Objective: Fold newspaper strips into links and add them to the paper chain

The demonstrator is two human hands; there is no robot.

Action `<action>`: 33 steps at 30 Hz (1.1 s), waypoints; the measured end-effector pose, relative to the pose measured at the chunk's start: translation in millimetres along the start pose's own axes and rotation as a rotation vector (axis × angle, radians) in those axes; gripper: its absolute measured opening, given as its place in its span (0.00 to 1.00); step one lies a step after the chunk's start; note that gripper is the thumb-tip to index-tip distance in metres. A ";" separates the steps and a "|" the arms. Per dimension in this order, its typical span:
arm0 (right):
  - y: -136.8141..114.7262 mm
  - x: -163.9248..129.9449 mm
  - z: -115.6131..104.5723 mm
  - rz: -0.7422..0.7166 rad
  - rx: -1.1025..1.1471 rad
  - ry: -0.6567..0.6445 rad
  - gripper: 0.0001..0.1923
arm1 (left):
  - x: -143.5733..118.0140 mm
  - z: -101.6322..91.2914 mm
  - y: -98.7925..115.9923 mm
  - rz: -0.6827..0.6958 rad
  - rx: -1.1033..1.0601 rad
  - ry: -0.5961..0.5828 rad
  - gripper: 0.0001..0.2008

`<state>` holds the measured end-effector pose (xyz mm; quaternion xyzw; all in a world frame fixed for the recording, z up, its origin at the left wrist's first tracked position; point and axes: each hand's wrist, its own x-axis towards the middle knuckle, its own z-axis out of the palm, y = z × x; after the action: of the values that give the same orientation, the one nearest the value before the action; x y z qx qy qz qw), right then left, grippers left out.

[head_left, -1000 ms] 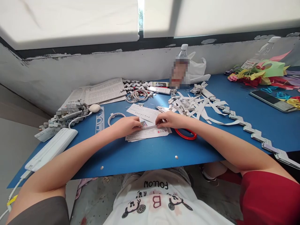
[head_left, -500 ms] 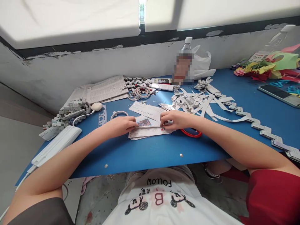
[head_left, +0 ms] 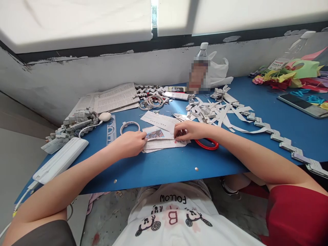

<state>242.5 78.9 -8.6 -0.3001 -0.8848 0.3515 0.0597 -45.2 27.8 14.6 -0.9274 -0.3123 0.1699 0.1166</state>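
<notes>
A printed strip of newspaper [head_left: 155, 134] with a coloured picture lies between my hands, above other printed strips [head_left: 164, 145] on the blue table. My left hand [head_left: 133, 142] pinches its left end between thumb and fingers. At the right end, the bent fingers of my right hand [head_left: 185, 130] close on the same strip. Another printed paper strip [head_left: 158, 120] slants behind it. Next to my right wrist are the red handles of scissors [head_left: 208, 145], whose blades are partly hidden by the hand. A roll of tape [head_left: 130, 127] lies just beyond my left hand.
A clear ruler [head_left: 111, 131], a white power strip [head_left: 61, 160] and folded-paper chains [head_left: 74, 124] lie at left. Newspapers [head_left: 116, 97] and a bottle [head_left: 199, 70] stand behind. Cut paper strips [head_left: 205, 111], a long folded chain [head_left: 275, 136] and a phone [head_left: 303, 105] are at right.
My left hand has moved slightly left and toward me, its wrist turned, still at the strip's left end. My right hand stays at the right end. The view has shifted a little.
</notes>
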 end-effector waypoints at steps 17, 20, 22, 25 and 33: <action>-4.5 15.8 34.8 -0.327 -0.659 0.279 0.15 | 31.4 25.9 7.2 0.104 0.101 0.320 0.13; -4.6 14.6 32.6 -0.392 -0.806 0.202 0.16 | 29.2 19.8 8.4 0.145 0.133 0.259 0.15; -6.7 12.1 29.5 -0.381 -0.847 0.132 0.14 | 26.2 14.9 10.5 0.135 0.135 0.204 0.15; -12.6 7.6 24.4 -0.319 -0.872 0.022 0.12 | 19.1 7.0 15.4 0.104 0.144 0.117 0.15; -28.3 -6.1 19.3 -0.045 -0.865 -0.058 0.18 | 5.3 -6.4 30.7 -0.022 0.140 -0.036 0.15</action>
<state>227.4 47.9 -3.7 -0.2681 -0.9582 -0.0449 -0.0890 -22.1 6.5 9.2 -0.9103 -0.3117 0.2067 0.1774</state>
